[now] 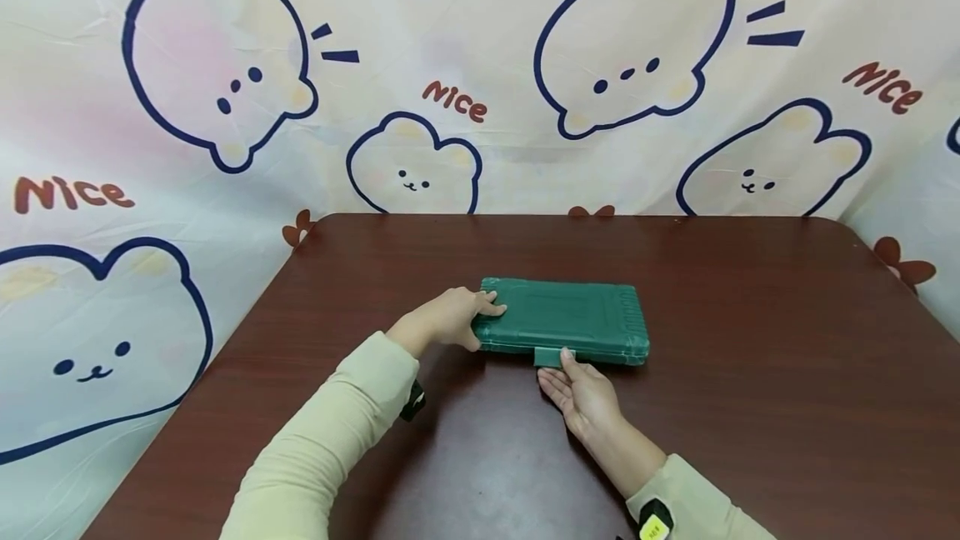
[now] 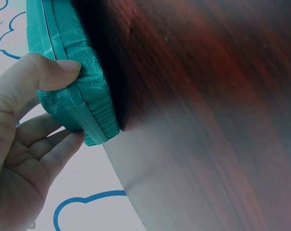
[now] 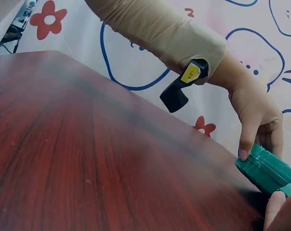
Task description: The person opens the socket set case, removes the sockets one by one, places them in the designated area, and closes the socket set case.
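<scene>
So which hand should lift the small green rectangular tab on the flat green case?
Probably the right hand: its thumb is at the tab; the left hand grips the case at its left end.

The head view is bright and fairly even, with the patterned cloth pale and sharp behind. A broad whitish glare spreads over the near middle of the brown table, washing out its grain. Soft dark shadows fall along the left sleeve and below the left end of the green case. The left wrist view is dimmer and cooler, with a near-black shadow beside the case and a milky haze across the table (its red streaks show more strongly above that). In the right wrist view, a similar hazy sheen veils the table, and dark shade gathers under the case.
</scene>
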Available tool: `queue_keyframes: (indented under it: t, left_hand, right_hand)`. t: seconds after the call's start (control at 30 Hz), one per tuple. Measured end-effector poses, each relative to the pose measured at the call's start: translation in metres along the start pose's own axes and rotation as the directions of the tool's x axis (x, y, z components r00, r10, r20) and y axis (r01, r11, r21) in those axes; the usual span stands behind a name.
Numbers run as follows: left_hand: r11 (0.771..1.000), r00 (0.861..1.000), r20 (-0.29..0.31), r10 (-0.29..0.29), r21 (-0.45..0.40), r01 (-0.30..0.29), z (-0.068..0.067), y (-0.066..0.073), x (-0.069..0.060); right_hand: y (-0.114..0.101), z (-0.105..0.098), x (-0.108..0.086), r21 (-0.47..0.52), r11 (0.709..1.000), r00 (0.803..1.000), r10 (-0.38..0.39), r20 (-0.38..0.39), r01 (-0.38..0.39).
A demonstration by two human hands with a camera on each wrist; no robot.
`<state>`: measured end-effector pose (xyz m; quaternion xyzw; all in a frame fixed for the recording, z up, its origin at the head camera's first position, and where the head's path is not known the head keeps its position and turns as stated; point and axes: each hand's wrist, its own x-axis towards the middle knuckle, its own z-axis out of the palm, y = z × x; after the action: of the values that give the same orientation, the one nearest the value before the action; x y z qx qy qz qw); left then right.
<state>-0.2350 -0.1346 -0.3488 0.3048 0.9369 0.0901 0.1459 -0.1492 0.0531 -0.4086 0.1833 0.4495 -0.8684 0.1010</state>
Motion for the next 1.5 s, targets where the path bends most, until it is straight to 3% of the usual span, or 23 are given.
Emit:
queue_keyframes:
  t: [0.27,0.53,0.7,0.8,0.87,0.9,0.97,1.0,1.07,1.13,1.2,1.27,1.3,1.37,1.5]
  left_hand:
    - [1.000,1.000,-0.013,-0.001,0.021,0.001,0.006,-0.002,-0.004]
    - [0.999,1.000,-0.016,0.014,0.042,-0.014,0.005,-0.002,-0.007]
    - [1.000,0.999,-0.029,0.019,0.022,-0.019,0.003,-0.003,-0.011]
    - [1.000,0.999,-0.036,0.031,0.004,-0.031,0.002,-0.002,-0.012]
    - [0.999,0.998,-0.042,0.041,0.000,-0.041,0.001,-0.002,-0.013]
    - [0.999,0.998,-0.042,0.047,-0.001,-0.047,0.001,-0.002,-0.012]
    - [0.999,0.998,-0.045,0.053,0.006,-0.053,0.000,-0.002,-0.012]
    - [0.999,0.998,-0.045,0.053,0.005,-0.052,-0.001,-0.002,-0.011]
    - [0.999,0.998,-0.045,0.043,0.009,-0.043,-0.001,-0.001,-0.011]
    - [0.999,0.998,-0.044,0.035,0.007,-0.034,-0.002,-0.001,-0.011]
    - [0.999,0.999,-0.043,0.032,0.000,-0.032,-0.004,-0.001,-0.012]
    - [0.999,0.999,-0.042,0.034,-0.012,-0.034,-0.004,-0.001,-0.012]
    - [0.999,0.999,-0.039,0.037,-0.019,-0.038,-0.005,-0.001,-0.012]
    - [0.999,0.998,-0.040,0.042,-0.018,-0.043,-0.004,-0.002,-0.013]
    - [0.998,0.998,-0.040,0.057,-0.016,-0.058,-0.003,-0.004,-0.013]
  right_hand:
    - [0.000,-0.003,-0.005,0.015,0.999,0.998,0.047,0.030,-0.048]
    - [-0.001,-0.004,-0.011,0.005,0.999,0.997,0.037,0.070,-0.037]
    - [-0.009,-0.011,-0.015,-0.186,0.982,0.987,0.059,0.151,-0.030]
    - [-0.019,-0.018,-0.018,-0.375,0.926,0.983,0.030,0.184,0.042]
    - [-0.029,-0.025,-0.019,-0.510,0.850,0.975,-0.013,0.222,0.127]
    - [-0.035,-0.029,-0.021,-0.587,0.788,0.969,-0.048,0.242,0.186]
    - [-0.046,-0.037,-0.022,-0.724,0.604,0.939,-0.140,0.315,0.333]
    - [-0.052,-0.041,-0.022,-0.766,0.497,0.913,-0.194,0.359,0.407]
    - [-0.062,-0.049,-0.022,-0.810,0.270,0.844,-0.304,0.442,0.521]
    - [-0.071,-0.055,-0.019,-0.799,0.059,0.749,-0.397,0.531,0.598]
    - [-0.077,-0.061,-0.015,-0.762,-0.100,0.654,-0.450,0.608,0.640]
    - [-0.081,-0.066,-0.011,-0.722,-0.237,0.575,-0.467,0.672,0.650]
    - [-0.083,-0.069,-0.009,-0.701,-0.288,0.544,-0.466,0.698,0.653]
    - [-0.084,-0.074,-0.005,-0.666,-0.351,0.508,-0.446,0.737,0.658]
    - [-0.083,-0.083,-0.001,-0.625,-0.409,0.483,-0.403,0.777,0.665]
